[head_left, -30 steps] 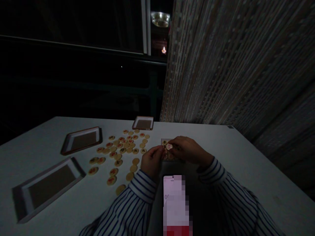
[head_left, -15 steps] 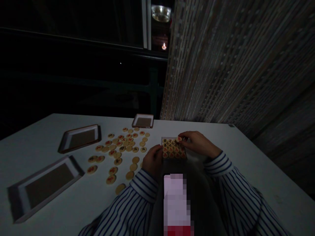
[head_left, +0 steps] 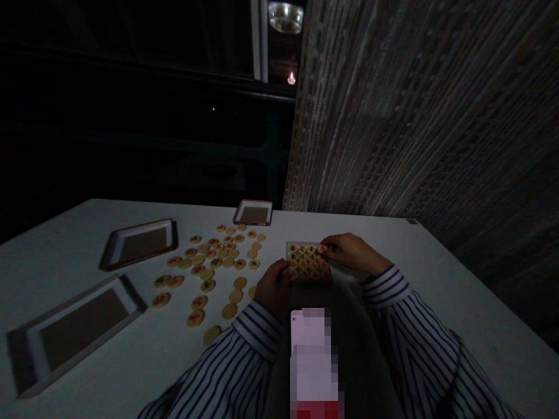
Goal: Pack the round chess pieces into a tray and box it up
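Observation:
A small box [head_left: 299, 244] of Chinese chess pieces stands in front of me, its round pieces laid in rows with black and red characters. My left hand [head_left: 273, 285] is closed on the left side of the box. Between the thumb and fingers of my right hand [head_left: 354, 254] is a Chinese chess piece [head_left: 322, 248] with a red character, at the box's far right corner. Whether it rests fully in the row I cannot tell. To the left, many loose pieces [head_left: 215, 262] lie scattered, some face up and some showing blank backs.
On the white table [head_left: 441, 302] lie a large shallow tray [head_left: 131, 299] at near left, a second tray [head_left: 173, 235] behind it, and a small tray [head_left: 238, 218] at the far edge. A phone [head_left: 309, 349] is below the box. A bead curtain [head_left: 349, 116] hangs beyond the table.
My right hand has moved the red-marked piece slightly right, to the corner of the far row. A black-marked piece now shows beside it. My left hand stays on the box.

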The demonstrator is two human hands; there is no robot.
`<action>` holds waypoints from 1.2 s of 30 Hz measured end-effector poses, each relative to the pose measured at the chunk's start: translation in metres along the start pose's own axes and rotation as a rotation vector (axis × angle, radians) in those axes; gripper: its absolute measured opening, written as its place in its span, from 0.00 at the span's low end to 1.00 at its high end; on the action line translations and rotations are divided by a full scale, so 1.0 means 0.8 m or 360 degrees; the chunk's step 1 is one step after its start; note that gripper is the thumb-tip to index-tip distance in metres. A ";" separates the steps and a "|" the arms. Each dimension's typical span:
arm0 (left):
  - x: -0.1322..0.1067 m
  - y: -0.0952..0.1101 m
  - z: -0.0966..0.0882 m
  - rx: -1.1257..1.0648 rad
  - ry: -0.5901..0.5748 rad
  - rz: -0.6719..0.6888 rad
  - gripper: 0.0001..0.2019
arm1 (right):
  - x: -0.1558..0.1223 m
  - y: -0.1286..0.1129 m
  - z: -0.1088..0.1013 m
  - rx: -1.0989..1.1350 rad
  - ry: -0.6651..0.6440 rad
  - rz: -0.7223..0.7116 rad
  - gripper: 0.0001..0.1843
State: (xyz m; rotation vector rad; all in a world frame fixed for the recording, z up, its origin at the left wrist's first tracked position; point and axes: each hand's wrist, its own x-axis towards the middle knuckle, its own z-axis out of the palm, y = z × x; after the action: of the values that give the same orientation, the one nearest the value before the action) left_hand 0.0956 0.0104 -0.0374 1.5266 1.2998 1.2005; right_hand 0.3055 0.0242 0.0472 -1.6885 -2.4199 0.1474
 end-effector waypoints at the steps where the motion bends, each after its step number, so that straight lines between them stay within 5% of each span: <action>1: 0.000 0.001 0.000 0.0009 -0.0007 -0.0002 0.11 | 0.000 0.001 0.001 -0.0015 -0.0009 0.0005 0.15; 16: -0.002 0.003 0.001 0.0074 -0.0005 0.0032 0.11 | 0.004 0.009 0.013 -0.0088 -0.0022 -0.0058 0.17; 36: 0.003 -0.017 0.004 0.0377 -0.0009 0.0343 0.13 | 0.006 0.010 0.014 -0.0064 -0.0126 -0.0049 0.16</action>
State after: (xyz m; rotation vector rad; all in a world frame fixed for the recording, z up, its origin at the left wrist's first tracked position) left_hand 0.0952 0.0150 -0.0509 1.8784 1.3372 1.2056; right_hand 0.3092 0.0317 0.0348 -1.6917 -2.5211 0.1652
